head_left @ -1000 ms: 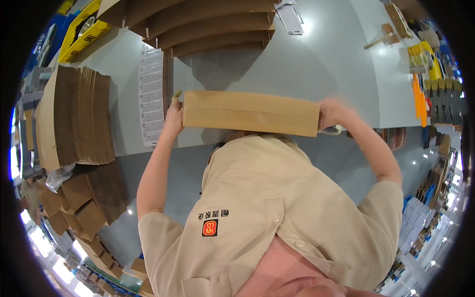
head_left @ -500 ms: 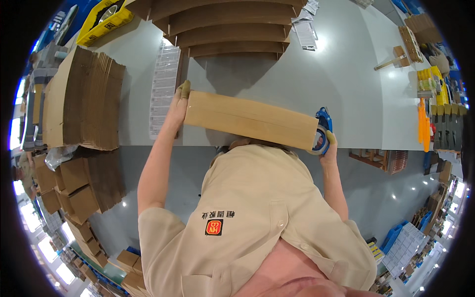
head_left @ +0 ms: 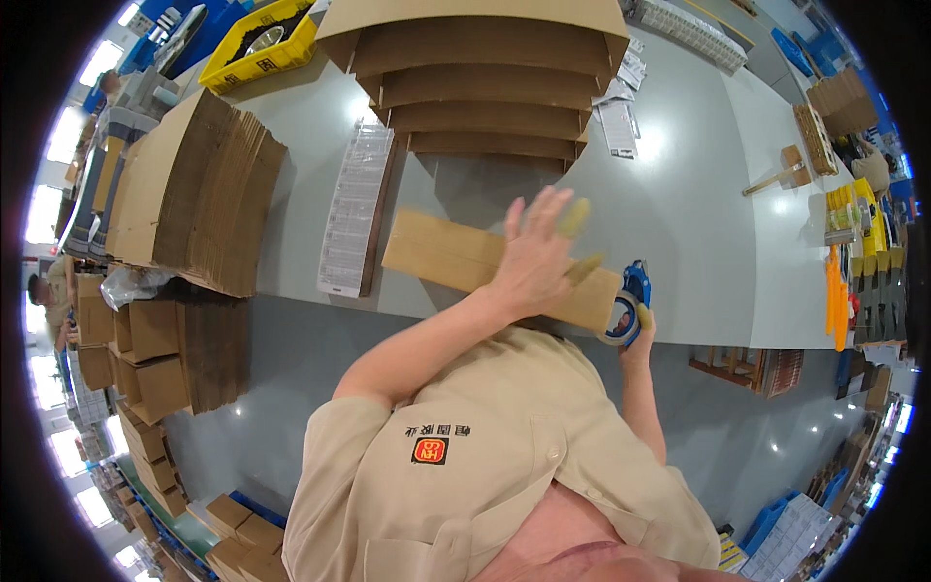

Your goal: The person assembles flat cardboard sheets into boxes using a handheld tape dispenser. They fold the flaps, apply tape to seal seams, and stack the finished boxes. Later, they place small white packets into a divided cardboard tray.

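A long, narrow brown cardboard box (head_left: 441, 247) lies slantwise near the front edge of the table. My left hand (head_left: 536, 254) is over its right half with the fingers spread and somewhat blurred; whether the palm touches the box I cannot tell. Yellowish covers sit on some of its fingertips. At the box's right end, my right hand (head_left: 641, 332) grips a blue tape dispenser (head_left: 635, 284). The tape roll (head_left: 622, 315) in it is against or very close to that end of the box. Part of the right hand is hidden behind the dispenser.
Several stacked brown cartons (head_left: 485, 87) rise at the table's back. A tall pile of flat cardboard (head_left: 199, 194) stands at left, beside a plastic-wrapped printed pack (head_left: 354, 213). Behind are a yellow crate (head_left: 254, 66) and loose papers (head_left: 618, 128). Orange tools (head_left: 834, 301) lie far right.
My left hand has let go of the box's left end and moved right across its top, with fingers spread. The box sits lower in the picture, and the right hand still holds the dispenser.
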{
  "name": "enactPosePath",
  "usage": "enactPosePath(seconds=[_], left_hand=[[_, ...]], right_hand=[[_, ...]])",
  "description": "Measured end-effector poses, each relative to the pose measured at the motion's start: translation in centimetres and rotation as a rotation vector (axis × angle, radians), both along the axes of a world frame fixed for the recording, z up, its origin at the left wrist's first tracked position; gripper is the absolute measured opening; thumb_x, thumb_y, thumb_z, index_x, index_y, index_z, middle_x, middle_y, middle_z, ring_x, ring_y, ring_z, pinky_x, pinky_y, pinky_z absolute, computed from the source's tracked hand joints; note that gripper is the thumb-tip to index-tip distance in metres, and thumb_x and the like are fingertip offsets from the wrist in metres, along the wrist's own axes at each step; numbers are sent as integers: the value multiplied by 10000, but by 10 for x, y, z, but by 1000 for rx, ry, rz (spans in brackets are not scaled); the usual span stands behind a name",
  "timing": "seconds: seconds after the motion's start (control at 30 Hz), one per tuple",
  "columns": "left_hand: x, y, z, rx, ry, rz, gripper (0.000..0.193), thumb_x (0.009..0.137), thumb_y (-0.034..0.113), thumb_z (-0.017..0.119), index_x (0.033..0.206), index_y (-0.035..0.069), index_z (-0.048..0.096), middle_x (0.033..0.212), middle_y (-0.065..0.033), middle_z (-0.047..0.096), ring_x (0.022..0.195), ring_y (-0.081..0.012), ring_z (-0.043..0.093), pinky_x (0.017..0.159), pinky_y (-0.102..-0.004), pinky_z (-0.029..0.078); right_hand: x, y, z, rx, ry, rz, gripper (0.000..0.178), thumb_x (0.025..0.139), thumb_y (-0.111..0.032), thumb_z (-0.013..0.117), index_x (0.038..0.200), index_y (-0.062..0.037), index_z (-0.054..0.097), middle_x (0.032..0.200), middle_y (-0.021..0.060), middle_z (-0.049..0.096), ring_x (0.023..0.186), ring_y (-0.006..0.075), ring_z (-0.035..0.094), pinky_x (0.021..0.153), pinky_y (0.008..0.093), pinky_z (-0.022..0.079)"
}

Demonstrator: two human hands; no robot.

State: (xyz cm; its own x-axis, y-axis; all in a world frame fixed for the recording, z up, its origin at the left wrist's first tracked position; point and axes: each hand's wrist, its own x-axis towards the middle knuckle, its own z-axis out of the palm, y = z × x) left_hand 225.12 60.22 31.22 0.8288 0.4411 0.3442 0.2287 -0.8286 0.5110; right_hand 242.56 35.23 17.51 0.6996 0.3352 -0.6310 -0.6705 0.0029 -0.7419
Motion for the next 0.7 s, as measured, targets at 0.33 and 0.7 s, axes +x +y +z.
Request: enactPosePath(seconds=[0.33,0.7], left_hand=[[-179,62,-39,-618,96,522,676,877,13,630,1506,29,385,1447,-188,500,1387,-257,435,1118,-360,370],[-96,195,187,366,-207,763,279,876,157,601,1073,-40,620,970,-253,687,912,-405,669,815,-437,523]], right_hand=[[33,23,39,217,-110,-36,221,940,-310,656,1036,-125,582,706,-37,517,578,85,515,539,237,442],[172,206,233,814,-433,110,417,966,-491,529,1072,-105,648,806,31,643,670,156,604,607,306,478]])
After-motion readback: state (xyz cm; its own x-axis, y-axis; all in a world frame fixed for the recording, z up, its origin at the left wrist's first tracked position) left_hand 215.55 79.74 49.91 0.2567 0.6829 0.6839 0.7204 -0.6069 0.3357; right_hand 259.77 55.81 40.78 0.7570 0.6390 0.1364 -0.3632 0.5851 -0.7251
